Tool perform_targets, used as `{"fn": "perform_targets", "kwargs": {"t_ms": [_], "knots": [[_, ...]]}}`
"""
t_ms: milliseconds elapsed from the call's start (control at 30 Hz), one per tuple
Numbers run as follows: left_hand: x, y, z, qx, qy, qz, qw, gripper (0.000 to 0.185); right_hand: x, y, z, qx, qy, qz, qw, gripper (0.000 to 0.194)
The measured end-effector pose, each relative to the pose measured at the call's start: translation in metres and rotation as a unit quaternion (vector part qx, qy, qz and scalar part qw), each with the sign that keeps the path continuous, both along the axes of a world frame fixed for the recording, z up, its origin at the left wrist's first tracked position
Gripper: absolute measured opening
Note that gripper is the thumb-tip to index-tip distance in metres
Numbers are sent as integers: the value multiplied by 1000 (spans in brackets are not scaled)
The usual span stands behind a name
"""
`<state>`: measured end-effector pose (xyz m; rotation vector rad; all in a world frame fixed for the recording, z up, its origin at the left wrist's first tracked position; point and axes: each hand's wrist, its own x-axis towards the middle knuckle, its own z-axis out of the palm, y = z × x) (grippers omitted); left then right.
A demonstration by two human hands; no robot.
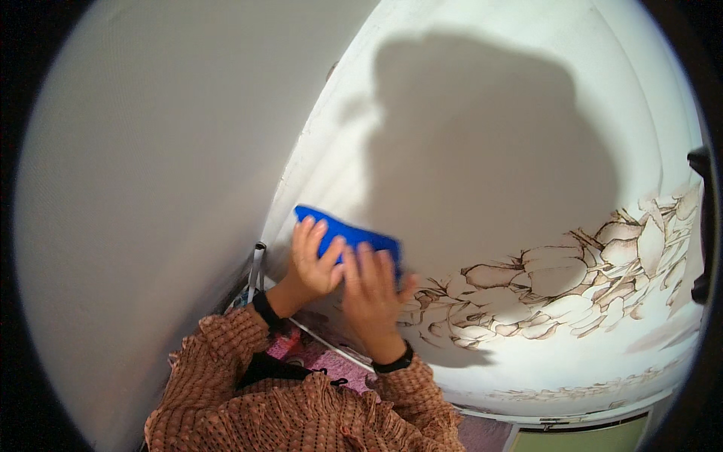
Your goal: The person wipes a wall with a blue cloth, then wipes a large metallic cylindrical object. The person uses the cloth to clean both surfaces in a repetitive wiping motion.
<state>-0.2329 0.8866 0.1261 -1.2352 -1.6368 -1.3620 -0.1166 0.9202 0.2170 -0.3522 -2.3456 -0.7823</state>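
A piece of folded blue cloth [353,231] is under the fingers of both hands, near the left edge of a white surface with a brown leaf-like print [497,277]. My left hand [313,257] is on the cloth's left part, with its fingers over the near side and the thumb towards the middle. To its right, my right hand [373,294] has its fingers over the cloth's right part; it is blurred. The palms and the cloth's underside are hidden. Both wrists have black bands.
A plain grey-white wall or panel [158,169] rises along the left. A white metal bar [257,263] stands by the surface's near left corner. Pink textile [339,364] shows below my arms. At the lower right is a green panel [582,438] in a light frame.
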Motion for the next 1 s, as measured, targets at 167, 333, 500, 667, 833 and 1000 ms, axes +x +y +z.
{"fn": "perform_targets", "kwargs": {"t_ms": [167, 333, 500, 667, 833, 1000], "knots": [[13, 15, 70, -3, 16, -64, 998, 50, 20, 8, 40, 0, 118, -46, 992, 24], [32, 7, 28, -53, 40, -115, 991, 39, 52, 12, -7, 8, 55, -53, 997, 25], [53, 8, 8, -25, 129, -99, 986, 35, 86, 10, -24, 2, 29, -52, 998, 25], [82, 33, 81, 6, 126, -130, 984, 35, 103, 25, 39, -2, 181, -73, 981, 29], [96, 40, 71, 6, 160, -127, 979, 33, 117, 25, 21, -10, 197, -100, 975, 29], [102, 24, -17, -69, 194, -180, 962, 40, 144, 11, -65, -46, 107, -128, 985, 30]]}}
